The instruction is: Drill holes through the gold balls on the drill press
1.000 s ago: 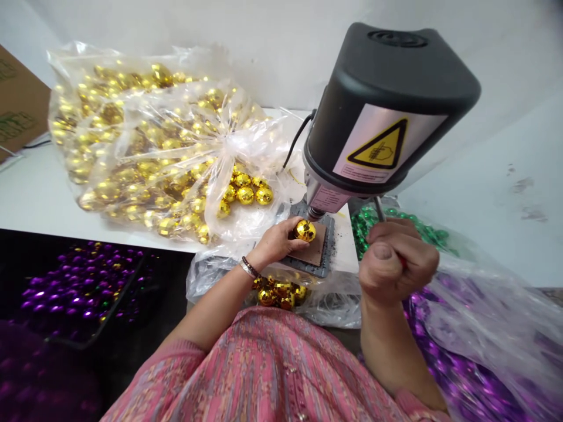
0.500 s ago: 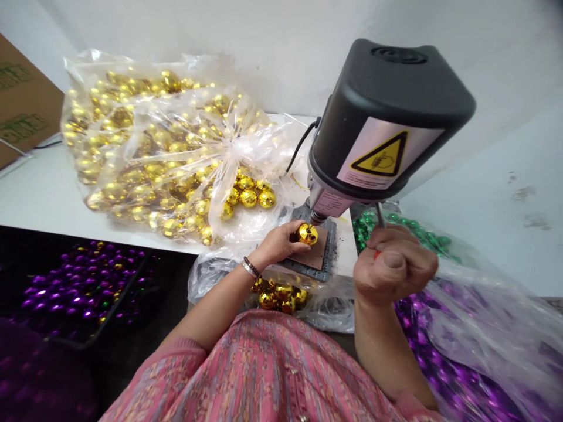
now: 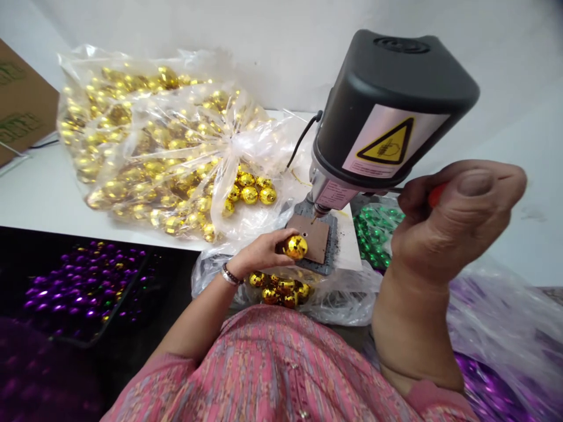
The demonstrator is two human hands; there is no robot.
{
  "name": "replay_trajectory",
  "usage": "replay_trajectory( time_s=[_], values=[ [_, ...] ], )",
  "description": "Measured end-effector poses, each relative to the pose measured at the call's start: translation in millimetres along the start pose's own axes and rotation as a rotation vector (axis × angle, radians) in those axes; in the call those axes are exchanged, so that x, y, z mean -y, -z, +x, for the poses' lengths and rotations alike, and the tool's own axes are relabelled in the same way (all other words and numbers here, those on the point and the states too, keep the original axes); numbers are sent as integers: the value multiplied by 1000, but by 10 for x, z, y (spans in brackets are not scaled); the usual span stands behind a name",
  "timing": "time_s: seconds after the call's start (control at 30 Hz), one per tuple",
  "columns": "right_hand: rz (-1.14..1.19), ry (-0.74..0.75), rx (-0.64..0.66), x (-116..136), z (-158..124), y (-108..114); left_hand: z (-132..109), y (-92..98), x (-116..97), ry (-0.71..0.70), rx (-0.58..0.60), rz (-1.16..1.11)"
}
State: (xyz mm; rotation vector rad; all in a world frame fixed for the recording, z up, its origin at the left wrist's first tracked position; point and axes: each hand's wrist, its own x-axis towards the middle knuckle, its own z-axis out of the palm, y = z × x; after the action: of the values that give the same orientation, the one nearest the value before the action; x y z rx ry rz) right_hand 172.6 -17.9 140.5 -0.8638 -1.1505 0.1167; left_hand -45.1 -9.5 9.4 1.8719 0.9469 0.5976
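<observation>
Between the thumb and fingers of my left hand (image 3: 263, 255) is a shiny gold faceted ball (image 3: 296, 247) with a dark hole in it. It is held at the front left edge of a brown board (image 3: 314, 246), which lies on the grey base of a black drill press (image 3: 387, 111). The thin drill bit (image 3: 314, 220) points down over the board, apart from the ball. My right hand (image 3: 461, 217) is closed around the red-tipped feed lever (image 3: 436, 194) at the machine's right side, raised beside the motor housing.
A clear bag (image 3: 145, 146) of gold balls fills the table's left, several loose at its mouth. More gold balls (image 3: 281, 288) sit in a plastic-lined container before me. Green balls (image 3: 376, 234) and purple balls (image 3: 497, 381) lie right; purple ones (image 3: 83, 281) lower left. A carton (image 3: 26, 99) stands far left.
My right hand has swung the lever up and to the right. The drill bit now shows clear of the gold ball, which my left hand has moved left and toward me.
</observation>
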Motion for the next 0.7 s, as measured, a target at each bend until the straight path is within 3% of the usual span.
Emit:
replay_trajectory(
  time_s=[0.07,0.13,0.23,0.33,0.4,0.53,0.7],
  values=[
    [-2,4,6,-13,-5,16,-129,128,1,18,56,21],
    [-2,-2,6,-21,-8,26,-204,256,1,75,34,15],
    [0,-21,2,-27,-18,31,-129,417,19,185,-195,76],
    [-7,-16,-15,-30,-30,34,157,535,64,281,-475,296],
    [-8,-3,-19,-29,-37,38,392,592,94,320,-555,458],
    [21,-5,9,-23,-47,47,784,658,118,499,-529,632],
    [67,6,47,-19,-61,57,1046,647,125,600,-345,597]
  ],
)
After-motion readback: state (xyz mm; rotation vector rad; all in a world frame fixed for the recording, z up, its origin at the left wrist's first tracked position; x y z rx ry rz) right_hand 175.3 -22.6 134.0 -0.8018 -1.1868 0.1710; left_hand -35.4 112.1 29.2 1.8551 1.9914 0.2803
